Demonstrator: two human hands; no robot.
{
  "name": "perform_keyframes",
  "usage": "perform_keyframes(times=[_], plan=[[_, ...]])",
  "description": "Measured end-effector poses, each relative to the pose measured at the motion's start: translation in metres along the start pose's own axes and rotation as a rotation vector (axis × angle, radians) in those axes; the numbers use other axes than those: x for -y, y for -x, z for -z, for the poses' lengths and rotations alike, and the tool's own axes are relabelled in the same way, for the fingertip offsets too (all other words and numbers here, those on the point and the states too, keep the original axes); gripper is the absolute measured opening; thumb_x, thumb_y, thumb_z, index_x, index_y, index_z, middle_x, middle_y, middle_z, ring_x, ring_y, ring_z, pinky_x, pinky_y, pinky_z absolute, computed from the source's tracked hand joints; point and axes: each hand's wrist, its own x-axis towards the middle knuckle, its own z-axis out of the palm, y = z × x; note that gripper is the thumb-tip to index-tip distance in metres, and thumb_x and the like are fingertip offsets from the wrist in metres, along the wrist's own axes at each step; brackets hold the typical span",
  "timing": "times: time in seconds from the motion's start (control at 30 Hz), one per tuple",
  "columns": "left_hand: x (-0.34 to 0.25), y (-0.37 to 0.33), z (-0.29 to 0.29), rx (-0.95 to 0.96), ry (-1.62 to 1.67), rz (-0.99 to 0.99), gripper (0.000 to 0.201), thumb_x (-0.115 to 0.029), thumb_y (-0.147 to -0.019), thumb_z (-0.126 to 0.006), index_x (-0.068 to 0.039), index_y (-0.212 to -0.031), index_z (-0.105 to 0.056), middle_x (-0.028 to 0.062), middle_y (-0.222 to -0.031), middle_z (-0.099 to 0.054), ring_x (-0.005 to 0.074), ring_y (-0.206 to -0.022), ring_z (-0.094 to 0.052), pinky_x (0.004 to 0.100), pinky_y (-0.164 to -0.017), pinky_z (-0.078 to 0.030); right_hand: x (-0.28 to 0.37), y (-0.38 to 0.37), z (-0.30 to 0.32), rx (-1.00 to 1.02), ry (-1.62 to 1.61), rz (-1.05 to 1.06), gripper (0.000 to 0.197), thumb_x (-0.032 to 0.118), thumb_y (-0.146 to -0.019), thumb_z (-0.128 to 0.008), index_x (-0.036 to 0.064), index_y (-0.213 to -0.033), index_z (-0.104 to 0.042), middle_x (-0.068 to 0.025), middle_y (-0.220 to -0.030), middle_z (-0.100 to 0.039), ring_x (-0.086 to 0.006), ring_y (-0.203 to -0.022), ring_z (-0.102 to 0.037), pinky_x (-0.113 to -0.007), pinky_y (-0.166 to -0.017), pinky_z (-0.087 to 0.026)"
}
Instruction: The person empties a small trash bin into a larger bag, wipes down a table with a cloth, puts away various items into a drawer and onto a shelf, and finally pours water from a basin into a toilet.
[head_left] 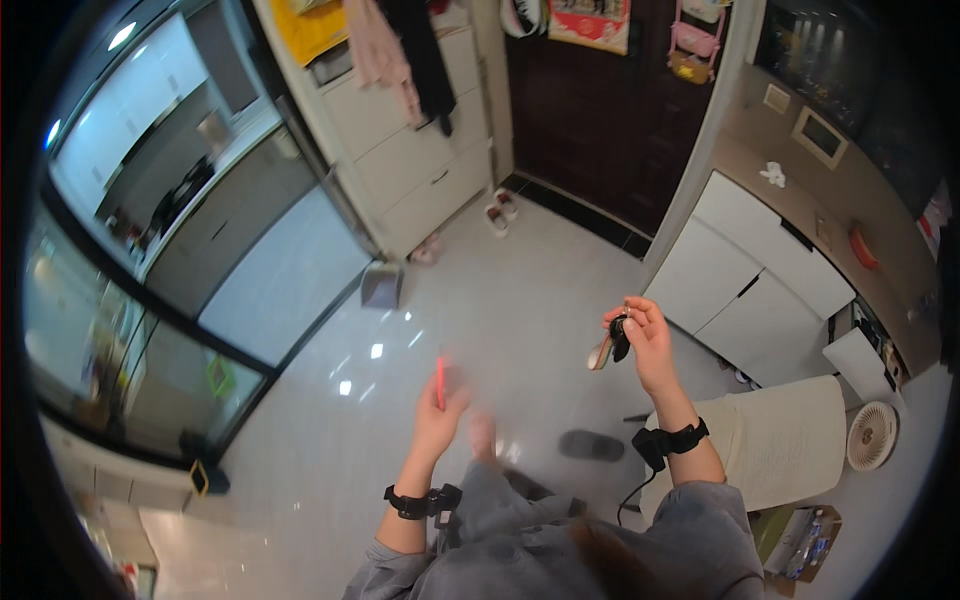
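My right hand (652,352) is raised over the floor at the right, fingers pinched on a bunch of keys. A black key fob (620,340) and a striped strap (599,355) dangle below the fingertips. Lower and further left, my left hand (433,425) is closed on a slim red stick-like object (441,383), which points up and away from me. Motion blur hides its exact kind. A black band with a small box is strapped round each wrist, and a cable hangs from the right one.
Ahead is a dark door (605,120), with small shoes (500,212) beside a drawer cabinet (410,160). A dustpan (382,286) stands at the glass partition. To the right are a white cabinet (760,280), a cloth-covered seat (780,440) and a fan (872,436). A grey slipper (591,446) lies near me.
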Motion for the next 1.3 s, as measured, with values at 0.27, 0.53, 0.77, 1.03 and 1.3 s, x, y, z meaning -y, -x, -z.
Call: perform_keyframes(times=[0.27,0.53,0.77,1.03,1.3], plan=[[-0.027,-0.246,-0.042,0.240,0.032,-0.159,0.039,-0.014,-0.082,-0.064,0.000,-0.115,-0.052,-0.0035,-0.083,-0.053,0.0036,-0.067,-0.042,0.0199,-0.060,-0.039,0.017,-0.152,0.043,-0.352,0.100,0.268,0.026,0.005,-0.090,-0.047,0.0005,-0.116,-0.044,-0.0086,-0.095,-0.058,-0.0134,-0.085,-0.055,-0.028,-0.078,-0.046],[-0.068,-0.438,-0.163,0.498,-0.127,-0.269,0.053,-0.022,-0.080,-0.067,-0.003,-0.126,-0.049,-0.0043,-0.074,-0.049,0.0052,-0.058,-0.038,0.0203,-0.056,-0.037,0.054,-0.303,0.134,-0.564,0.267,0.429,0.025,0.003,-0.089,-0.049,0.0007,-0.114,-0.046,-0.0088,-0.096,-0.060,-0.0127,-0.087,-0.056,-0.026,-0.081,-0.045],[-0.123,-0.574,-0.308,0.520,-0.138,-0.505,0.037,-0.021,-0.082,-0.065,-0.004,-0.113,-0.054,-0.0060,-0.069,-0.045,0.0036,-0.060,-0.039,0.0197,-0.054,-0.034,0.051,-0.462,0.250,-0.524,0.362,0.307,0.035,0.003,-0.088,-0.053,-0.0004,-0.121,-0.046,-0.0079,-0.097,-0.061,-0.0127,-0.089,-0.058,-0.026,-0.081,-0.046],[-0.211,-0.736,-0.426,0.639,-0.206,-0.656,0.040,-0.021,-0.080,-0.067,-0.005,-0.114,-0.053,-0.0024,-0.066,-0.043,0.0065,-0.056,-0.038,0.0213,-0.052,-0.034,0.055,-0.661,0.342,-0.430,0.375,0.421,0.022,0.003,-0.088,-0.054,0.0016,-0.109,-0.047,-0.0069,-0.092,-0.061,-0.0122,-0.087,-0.060,-0.024,-0.077,-0.048],[-0.221,-0.905,-0.532,0.767,-0.050,-0.778,0.040,-0.021,-0.082,-0.066,-0.001,-0.113,-0.052,0.0008,-0.079,-0.052,0.0089,-0.068,-0.045,0.0227,-0.062,-0.040,0.040,-0.800,0.434,-0.612,0.302,0.095,0.023,0.017,-0.090,-0.052,0.0057,-0.108,-0.047,-0.0063,-0.088,-0.063,-0.0116,-0.080,-0.061,-0.022,-0.065,-0.047]])
